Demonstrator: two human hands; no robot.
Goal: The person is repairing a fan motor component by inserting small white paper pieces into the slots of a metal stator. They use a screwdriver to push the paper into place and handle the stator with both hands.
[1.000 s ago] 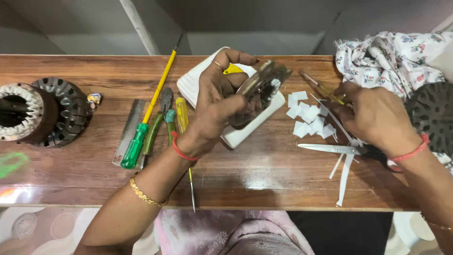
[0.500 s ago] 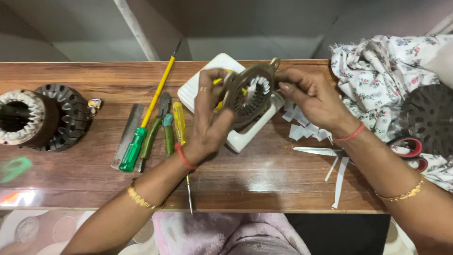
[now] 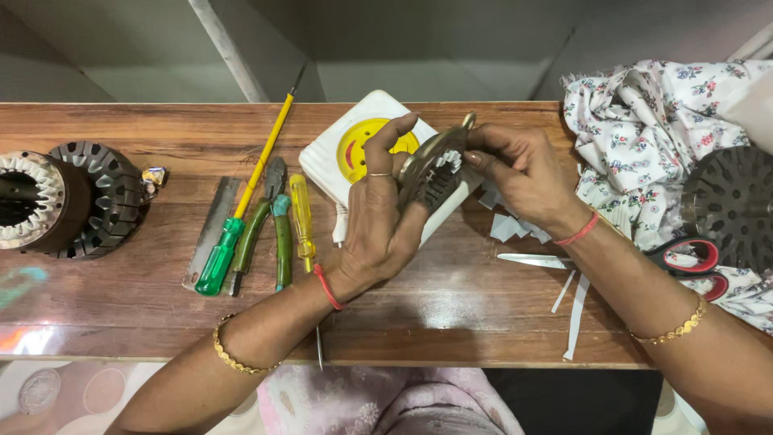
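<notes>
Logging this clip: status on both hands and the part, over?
Left hand grips slotted metal ring above white box. Right hand pinches its top edge. Screwdrivers, pliers lie left, apart.

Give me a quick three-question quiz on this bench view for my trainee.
1. True or false: both hands are on the slotted metal ring.
2. Which tool lies nearest the left hand? A) yellow screwdriver B) scissors C) metal ruler
3. Fill in: the scissors lie partly under the person's ____ forearm.

Key
1. True: the left hand cradles the ring from below and the right hand pinches its upper edge with the fingers.
2. A.
3. Right.
</notes>
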